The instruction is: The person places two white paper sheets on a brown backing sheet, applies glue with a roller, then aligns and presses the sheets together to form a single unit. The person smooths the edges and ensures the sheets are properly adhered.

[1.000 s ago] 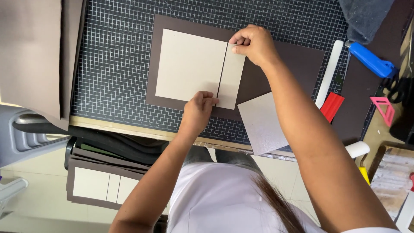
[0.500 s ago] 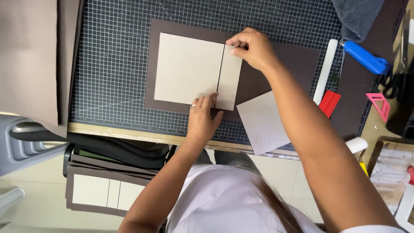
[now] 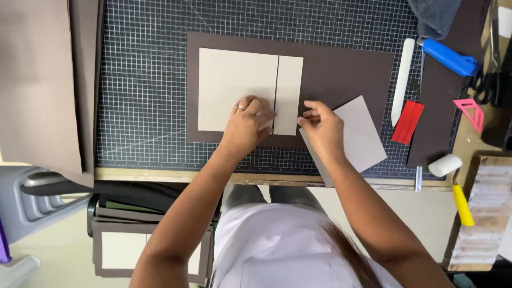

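A dark brown sheet (image 3: 341,69) lies flat on the gridded cutting mat (image 3: 144,80). On it rest a large grey board (image 3: 234,80) and, just right of it, a narrow grey board strip (image 3: 289,85), with a thin gap between them. My left hand (image 3: 248,122) presses down on the lower edge of the large board beside the gap; a ring shows on one finger. My right hand (image 3: 320,125) touches the strip's lower right corner and lies over the edge of a loose grey board (image 3: 362,133) that sits tilted at the sheet's lower right.
Right of the sheet lie a white bone folder (image 3: 401,80), a red block (image 3: 408,121), a blue-handled tool (image 3: 447,56), a pink triangle (image 3: 470,112) and a yellow-handled roller (image 3: 453,178). More brown sheets (image 3: 42,80) lie at the left. Finished covers (image 3: 117,248) are stacked below the table edge.
My right hand has come down from the strip's top edge to its lower right corner. The left hand shifted slightly up onto the large board. The view moved closer.
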